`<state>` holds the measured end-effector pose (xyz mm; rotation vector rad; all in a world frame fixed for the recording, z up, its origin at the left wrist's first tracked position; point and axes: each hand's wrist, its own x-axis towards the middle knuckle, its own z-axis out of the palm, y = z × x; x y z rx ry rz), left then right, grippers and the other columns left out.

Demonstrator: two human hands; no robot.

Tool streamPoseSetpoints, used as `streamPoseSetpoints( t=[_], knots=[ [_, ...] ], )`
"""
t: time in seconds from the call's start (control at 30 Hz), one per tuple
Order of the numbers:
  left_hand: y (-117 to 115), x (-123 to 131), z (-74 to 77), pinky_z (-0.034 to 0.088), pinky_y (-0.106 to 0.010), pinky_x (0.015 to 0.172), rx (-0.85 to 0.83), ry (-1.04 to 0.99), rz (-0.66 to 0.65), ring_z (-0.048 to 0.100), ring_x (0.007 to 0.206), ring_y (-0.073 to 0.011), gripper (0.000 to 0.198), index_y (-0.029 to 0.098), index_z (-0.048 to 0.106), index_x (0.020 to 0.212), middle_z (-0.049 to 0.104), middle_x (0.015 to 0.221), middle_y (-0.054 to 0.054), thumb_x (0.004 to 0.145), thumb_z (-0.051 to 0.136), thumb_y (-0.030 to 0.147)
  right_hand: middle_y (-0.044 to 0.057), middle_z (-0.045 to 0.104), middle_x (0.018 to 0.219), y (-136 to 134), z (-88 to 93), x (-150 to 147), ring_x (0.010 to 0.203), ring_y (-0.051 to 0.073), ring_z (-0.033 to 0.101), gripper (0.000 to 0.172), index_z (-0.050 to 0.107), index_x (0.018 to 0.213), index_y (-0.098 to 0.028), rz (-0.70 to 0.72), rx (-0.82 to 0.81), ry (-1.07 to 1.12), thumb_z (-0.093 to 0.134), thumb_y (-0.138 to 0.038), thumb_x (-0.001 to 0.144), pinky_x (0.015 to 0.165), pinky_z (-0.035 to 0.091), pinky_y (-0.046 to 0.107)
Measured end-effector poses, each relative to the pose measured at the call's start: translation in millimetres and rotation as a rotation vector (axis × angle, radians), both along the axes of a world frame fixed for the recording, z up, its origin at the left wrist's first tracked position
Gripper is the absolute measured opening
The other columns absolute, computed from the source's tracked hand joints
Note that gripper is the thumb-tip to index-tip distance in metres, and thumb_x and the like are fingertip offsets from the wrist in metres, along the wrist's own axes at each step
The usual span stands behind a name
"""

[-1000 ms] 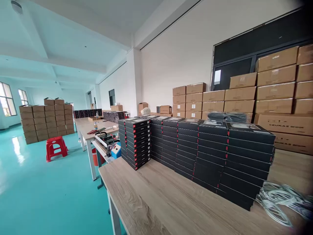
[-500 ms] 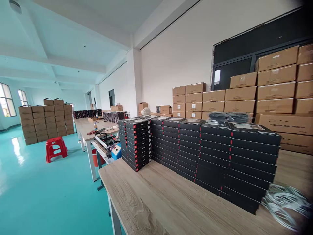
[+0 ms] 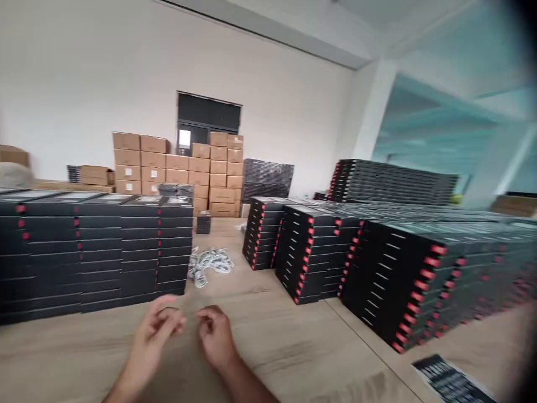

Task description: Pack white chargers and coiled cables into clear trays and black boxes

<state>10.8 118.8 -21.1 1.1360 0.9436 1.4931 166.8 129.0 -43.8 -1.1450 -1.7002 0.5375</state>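
My left hand [image 3: 154,330] hovers above the wooden tabletop [image 3: 268,358], its fingers loosely curled and the thumb apart from them. Close beside it is my right hand [image 3: 217,337], also half curled, with a small gap between thumb and fingertips. Nothing shows in either hand, and the two do not touch. Just beyond them lies a tangle of white cables [image 3: 212,262]. Left of the cables stands a long row of stacked flat black boxes [image 3: 138,252] with red marks on their edges.
More stacks of black boxes [image 3: 323,252] run along the right side. A small dark box [image 3: 203,223] stands behind the cables. Brown cartons [image 3: 176,168] are piled near the wall. A black-and-white printed sheet [image 3: 451,380] lies at the lower right.
My view has swung to the right, away from the aisle and red stool. Both hands have come into view over the table, and the right-hand box stacks now show.
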Motion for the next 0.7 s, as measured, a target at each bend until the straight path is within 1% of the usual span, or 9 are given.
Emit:
streamPoseSetpoints(
  t=[0.1,0.2,0.27,0.33,0.43,0.47,0.5,0.57,0.7],
  knots=[
    [5.6,-23.7,-13.9,0.045,-0.026,0.054,0.078,-0.041,-0.071,0.054,0.061,-0.0149,0.034,0.023,0.059,0.075,0.060,0.075,0.004,0.063,0.078,0.049,0.003,0.070,0.096,1.0,5.9,10.3,0.083,0.017,0.068,0.020,0.071,0.089,-0.020,-0.052,0.030,-0.104,0.058,-0.007,0.080,0.068,0.056,0.025],
    [6.6,-44.8,-20.4,0.045,-0.028,0.060,-0.010,0.072,-0.104,0.054,0.066,-0.0177,0.035,0.022,0.063,0.072,0.062,0.074,0.000,0.070,0.068,0.056,0.001,0.071,0.100,-9.8,37.6,42.2,0.082,0.016,0.070,0.037,0.073,0.088,-0.024,-0.111,0.100,-0.205,0.052,-0.001,0.068,0.061,0.055,0.022],
    [5.1,-44.5,-19.6,0.045,-0.029,0.064,-0.050,0.136,-0.135,0.054,0.068,-0.0192,0.045,0.021,0.059,0.057,0.064,0.073,-0.003,0.077,0.058,0.061,0.002,0.070,0.106,-20.0,79.9,90.1,0.094,0.018,0.068,0.041,0.072,0.091,-0.026,-0.224,0.170,-0.270,0.049,-0.002,0.068,0.077,0.056,0.029],
    [2.6,-36.7,-16.8,0.045,-0.029,0.065,-0.031,0.123,-0.147,0.054,0.069,-0.0192,0.049,0.020,0.052,0.048,0.065,0.076,-0.004,0.076,0.059,0.060,0.006,0.065,0.117,-32.7,134.8,153.4,0.115,0.025,0.057,0.039,0.070,0.101,-0.026,-0.392,0.256,-0.329,0.051,-0.008,0.072,0.100,0.044,0.043],
    [-0.5,-25.5,-12.7,0.046,-0.027,0.063,0.019,0.014,-0.136,0.057,0.076,-0.0203,0.028,0.025,0.064,0.072,0.065,0.091,0.000,0.062,0.078,0.047,0.016,0.045,0.141,-55.2,215.5,253.5,0.137,0.035,0.027,0.044,0.060,0.121,-0.020,-0.663,0.363,-0.401,0.053,-0.016,0.077,0.110,0.017,0.059],
    [-1.0,-23.8,-11.6,0.047,-0.027,0.062,0.026,-0.026,-0.138,0.058,0.079,-0.0209,0.032,0.027,0.065,0.080,0.064,0.095,0.000,0.058,0.081,0.043,0.019,0.037,0.146,-63.2,235.6,283.4,0.140,0.038,0.019,0.050,0.054,0.127,-0.016,-0.778,0.395,-0.443,0.054,-0.016,0.077,0.109,0.011,0.062],
    [-1.1,-23.1,-10.6,0.047,-0.028,0.061,0.017,-0.055,-0.149,0.058,0.079,-0.0216,0.035,0.028,0.066,0.082,0.064,0.096,0.000,0.056,0.082,0.043,0.021,0.036,0.146,-71.2,250.9,310.3,0.138,0.039,0.022,0.053,0.050,0.131,-0.014,-1.002,0.399,-0.637,0.054,-0.020,0.078,0.107,0.015,0.062],
    [-0.5,-23.4,-8.4,0.047,-0.029,0.060,-0.042,-0.068,-0.180,0.058,0.077,-0.0226,0.033,0.023,0.064,0.066,0.066,0.091,-0.003,0.057,0.078,0.052,0.027,0.047,0.136,-86.5,267.5,352.6,0.129,0.039,0.036,0.052,0.050,0.129,-0.007,-1.270,0.266,-0.989,0.053,-0.026,0.081,0.100,0.024,0.058],
    [1.4,-21.6,-3.6,0.046,-0.031,0.061,-0.150,-0.043,-0.205,0.057,0.074,-0.0233,0.059,0.019,0.046,0.037,0.069,0.084,-0.010,0.062,0.065,0.068,0.020,0.068,0.101,-107.1,269.9,384.8,0.097,0.031,0.058,0.029,0.069,0.101,-0.013,-1.251,0.214,-1.134,0.052,-0.029,0.084,0.092,0.029,0.048]
  ],
)
